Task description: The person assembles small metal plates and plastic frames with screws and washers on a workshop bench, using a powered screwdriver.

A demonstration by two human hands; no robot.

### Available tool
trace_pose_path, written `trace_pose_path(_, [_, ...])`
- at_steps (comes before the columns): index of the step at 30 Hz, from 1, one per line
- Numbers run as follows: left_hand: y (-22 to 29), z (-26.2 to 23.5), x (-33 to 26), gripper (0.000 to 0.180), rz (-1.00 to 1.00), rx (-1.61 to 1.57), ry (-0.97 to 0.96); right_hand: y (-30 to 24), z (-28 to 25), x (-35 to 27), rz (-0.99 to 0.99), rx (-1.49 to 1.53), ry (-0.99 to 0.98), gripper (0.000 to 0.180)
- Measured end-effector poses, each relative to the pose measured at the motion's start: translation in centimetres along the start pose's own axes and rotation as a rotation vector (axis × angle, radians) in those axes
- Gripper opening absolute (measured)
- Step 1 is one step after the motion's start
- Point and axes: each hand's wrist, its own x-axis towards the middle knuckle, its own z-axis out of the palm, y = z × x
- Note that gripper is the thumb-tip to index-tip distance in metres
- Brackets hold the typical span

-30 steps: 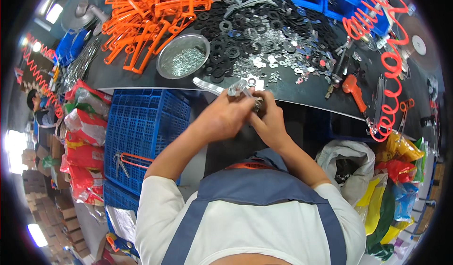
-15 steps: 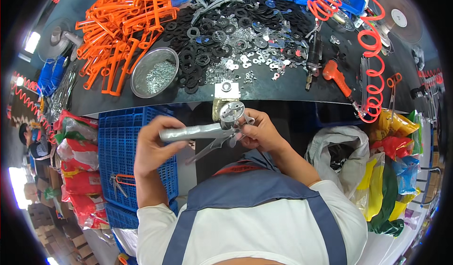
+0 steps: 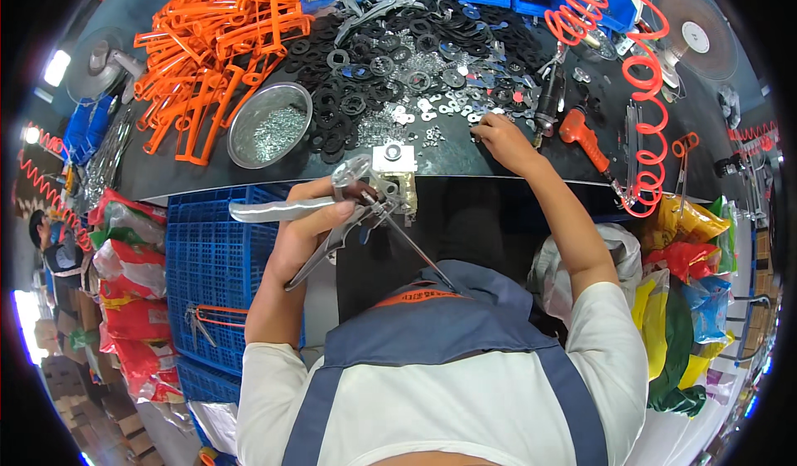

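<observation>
My left hand (image 3: 297, 237) is closed round a silver caulking gun handle assembly (image 3: 270, 211) in front of the table edge. A round metal end plate (image 3: 352, 170) tops it, and a thin rod (image 3: 419, 252) slants from it toward my apron. Out over the table, my right hand (image 3: 508, 144) has its fingertips pinched together beside the small flat metal pieces (image 3: 457, 102). What is between those fingertips is too small to make out. Near the assembly, at the table edge, is a metal fixture block (image 3: 393, 160).
Orange frames (image 3: 207, 59) are heaped at the back left, beside a metal bowl (image 3: 242, 138) of small screws. Black rings (image 3: 336, 105) cover the middle back. A black air tool (image 3: 550, 100), an orange-handled tool (image 3: 584, 134) and a red coiled hose (image 3: 656, 134) are at the right.
My right hand has let go of the assembly and moved up and right to the small pieces. My left hand now holds the assembly alone, farther left, with the rod showing.
</observation>
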Motion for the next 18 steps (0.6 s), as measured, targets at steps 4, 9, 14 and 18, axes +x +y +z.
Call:
trace_pose_path(4, [-2.6,1.7,0.6,0.039,-0.115,0.085,0.051,0.5,-0.1,1.4,-0.104,-0.085,-0.052,0.01])
trace_pose_path(9, [-4.8,2.7,1.1,0.042,-0.109,-0.066,0.047,0.6,-0.3,1.0,0.062,0.043,-0.04,0.012])
trace_pose_path(14, [-5.5,2.8,1.7,0.034,-0.06,-0.082,0.054,-11.4,-3.8,-0.4,0.077,0.599,0.196,0.014])
trace_pose_path(18, [-5.8,3.5,1.9,0.029,0.017,-0.08,0.104,-16.0,-3.1,0.1,-0.504,0.185,0.374,0.017])
